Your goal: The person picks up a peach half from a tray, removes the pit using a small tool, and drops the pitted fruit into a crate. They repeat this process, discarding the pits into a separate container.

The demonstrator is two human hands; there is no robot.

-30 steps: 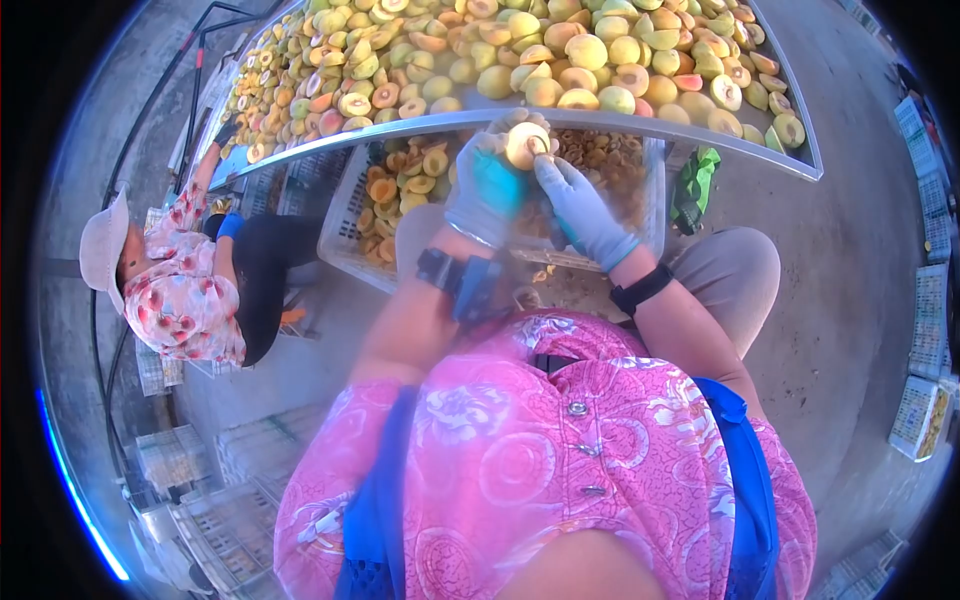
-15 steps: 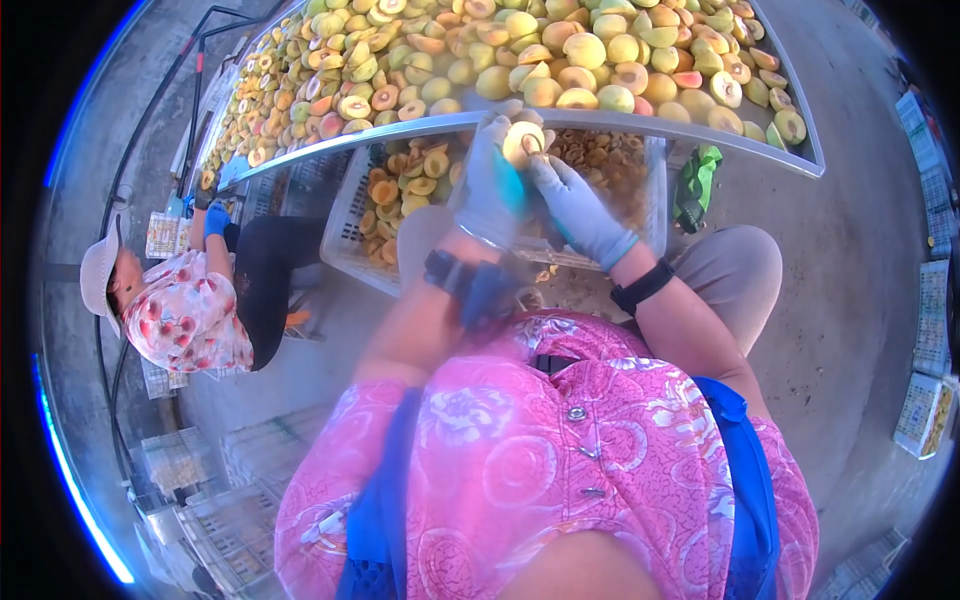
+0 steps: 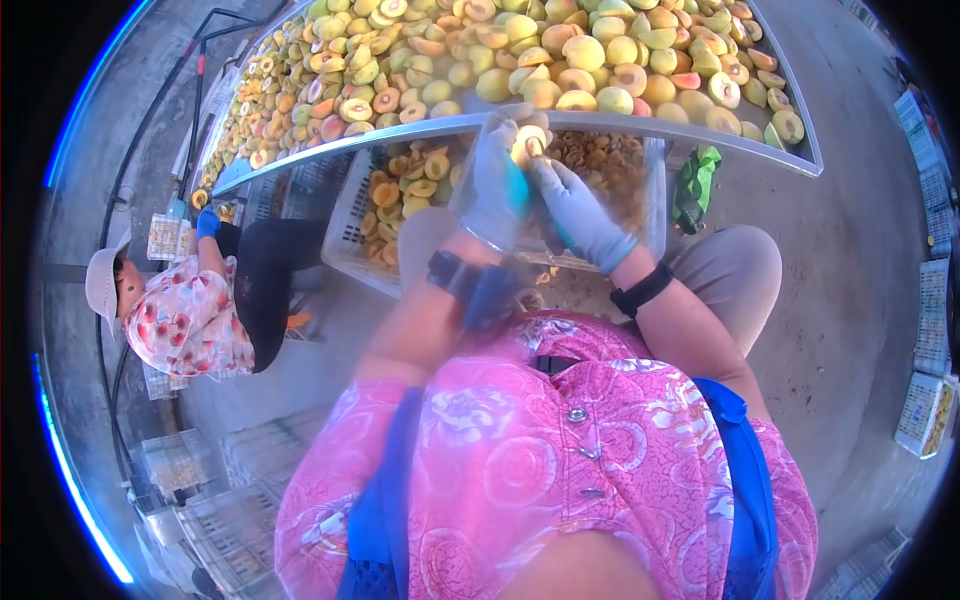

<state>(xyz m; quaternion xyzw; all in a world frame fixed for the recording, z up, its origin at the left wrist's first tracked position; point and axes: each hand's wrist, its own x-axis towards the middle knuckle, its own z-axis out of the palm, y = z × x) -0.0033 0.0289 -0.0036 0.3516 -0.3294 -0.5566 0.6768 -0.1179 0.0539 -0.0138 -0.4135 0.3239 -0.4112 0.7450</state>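
Note:
In my gloved left hand [image 3: 497, 185] I hold a halved yellow peach [image 3: 527, 143], its cut face turned up towards me. My right hand [image 3: 585, 215], in a grey glove, is closed with its fingertips at the middle of that cut face, by the brown pit area. Whether a small tool sits in those fingers is hidden. Both hands are just below the front rim of a metal-edged table [image 3: 640, 125] heaped with peach halves [image 3: 585, 52]. Beneath them stands a white crate [image 3: 345, 225] with more halves.
Small brown pieces [image 3: 610, 165] fill the crate's right side. A green bag [image 3: 697, 188] lies on the floor to the right. At left a co-worker [image 3: 190, 310] in blue gloves sits by the table. White crates [image 3: 925, 415] line the far right; stacked crates [image 3: 230, 530] stand lower left.
My hands have shifted very slightly, still together on the peach half, which has tilted a little. The co-worker's head and gloved hand have moved a little.

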